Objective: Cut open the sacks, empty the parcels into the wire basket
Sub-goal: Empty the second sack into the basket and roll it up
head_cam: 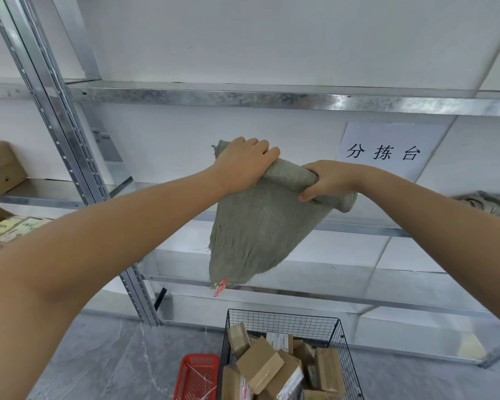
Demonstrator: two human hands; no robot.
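Left hand point(243, 163) and right hand point(326, 180) curl fingers tight round the limp sack's point(260, 232) rolled end, hanging it above the wire basket point(283, 314), seemingly to shake leftovers onto the parcels point(260, 368) there.

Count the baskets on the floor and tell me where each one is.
2. The black wire basket stands bottom centre, holding cardboard parcels. The red plastic basket sits just left of it. Both are cut off by the frame's edge; more may be out of view.
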